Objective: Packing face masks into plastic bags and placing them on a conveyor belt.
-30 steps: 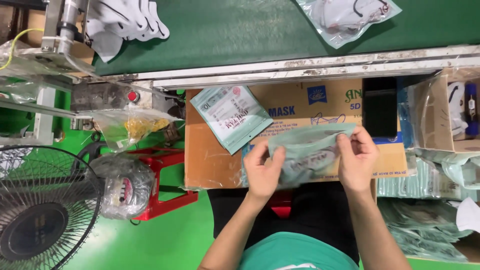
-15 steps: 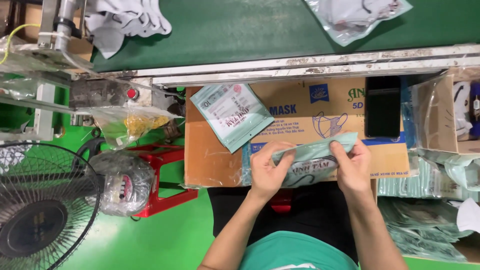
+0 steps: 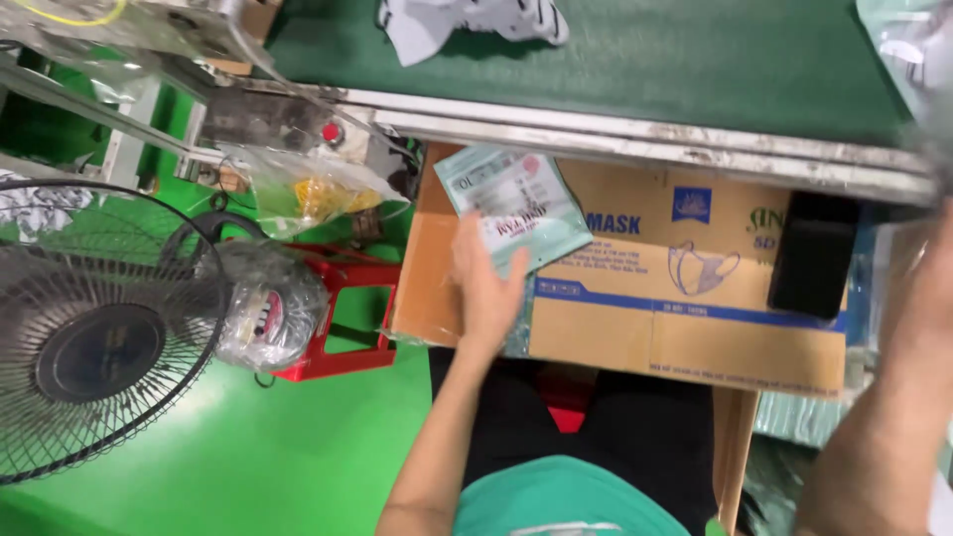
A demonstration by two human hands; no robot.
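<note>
Your left hand [image 3: 488, 288] is lying open, fingers spread flat, on the cardboard carton [image 3: 685, 298], its fingertips touching the lower edge of the teal mask packet [image 3: 516, 203] at your 12 o'clock. That packet is resting flat on the carton's left end, just below the conveyor's metal rail [image 3: 635, 134]. It is likely light, thin, floppy and slick in its film wrap, so pinching a corner or edge should be holding better than pressing on the face. Your right hand [image 3: 928, 298] is lifting at 3 o'clock, blurred; I cannot tell its grip. A fan [image 3: 94, 333] is standing at 9 o'clock.
</note>
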